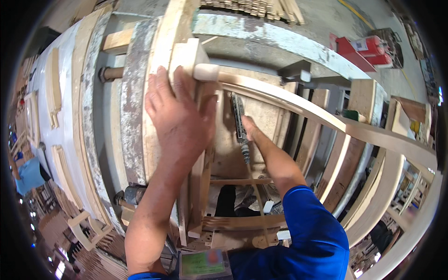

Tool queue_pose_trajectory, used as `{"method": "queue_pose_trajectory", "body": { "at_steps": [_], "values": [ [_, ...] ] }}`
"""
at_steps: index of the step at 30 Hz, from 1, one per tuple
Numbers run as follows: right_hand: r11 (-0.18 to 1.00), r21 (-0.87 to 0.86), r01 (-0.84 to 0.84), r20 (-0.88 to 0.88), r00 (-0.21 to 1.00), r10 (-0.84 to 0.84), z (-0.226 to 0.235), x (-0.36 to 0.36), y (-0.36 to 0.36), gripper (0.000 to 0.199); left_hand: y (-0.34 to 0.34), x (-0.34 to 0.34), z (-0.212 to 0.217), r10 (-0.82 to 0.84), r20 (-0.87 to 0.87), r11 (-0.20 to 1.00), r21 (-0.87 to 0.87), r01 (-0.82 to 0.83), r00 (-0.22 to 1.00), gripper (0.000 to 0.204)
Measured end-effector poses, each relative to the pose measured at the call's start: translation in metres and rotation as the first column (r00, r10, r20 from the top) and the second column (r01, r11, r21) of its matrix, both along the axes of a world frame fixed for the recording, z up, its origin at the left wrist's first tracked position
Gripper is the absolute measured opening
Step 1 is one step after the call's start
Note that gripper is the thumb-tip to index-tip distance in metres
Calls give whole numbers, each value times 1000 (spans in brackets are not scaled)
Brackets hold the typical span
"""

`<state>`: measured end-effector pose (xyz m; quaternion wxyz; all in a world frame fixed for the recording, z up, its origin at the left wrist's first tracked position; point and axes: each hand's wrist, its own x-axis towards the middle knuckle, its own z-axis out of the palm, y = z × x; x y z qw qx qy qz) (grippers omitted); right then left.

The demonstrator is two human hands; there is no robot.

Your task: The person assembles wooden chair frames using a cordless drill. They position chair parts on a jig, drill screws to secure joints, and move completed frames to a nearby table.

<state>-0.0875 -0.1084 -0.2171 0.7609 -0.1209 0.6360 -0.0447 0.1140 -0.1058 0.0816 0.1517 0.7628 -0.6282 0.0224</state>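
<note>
1. At far left, we see a person (29, 177) in light blue beside a white sheet (70, 93) that bears wooden parts (53, 88).
2. Next comes a beam (135, 116), its pale paint worn through in dark patches.
3. Our left hand (179, 116) lies flat, fingers spread, pressed on a pale block (184, 53) and the timber around it, grasping nothing that we can make out.
4. Just right of it, a slim black tool (239, 119) stands over a scuffed board (266, 114), below the frame (280, 95).
5. Our right hand (252, 128) is curled round the tool, its fingers partly hidden.
6. Beyond, strips (261, 6) lie stacked on grey floor (322, 18); farther right sit red containers (373, 51).
</note>
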Motion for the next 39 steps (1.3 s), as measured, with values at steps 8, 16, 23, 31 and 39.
{"method": "queue_pose_trajectory", "body": {
  "at_steps": [8, 16, 23, 31, 39],
  "values": [
    [672, 513, 534, 344, 589, -731, -1, -65, 62, 61, 0, -2, 0, 42, 43, 998, 36, -44, 998, 80],
    [602, 391, 696, 379, 474, -795, 10, -124, 39, 67, -2, -2, -2, 44, 43, 998, 45, -46, 998, 79],
    [586, 385, 713, 418, 432, -799, 12, -135, 28, 73, -1, -3, 0, 54, 54, 997, 61, -57, 997, 80],
    [548, 408, 730, 420, 383, -823, 16, -132, 29, 69, 0, -2, 0, 30, 60, 999, 44, -33, 998, 79],
    [856, 161, 492, 139, 847, -513, 11, -174, 41, 57, -3, 0, -5, -15, 12, 998, -66, 16, 1000, 79]
  ]
}}
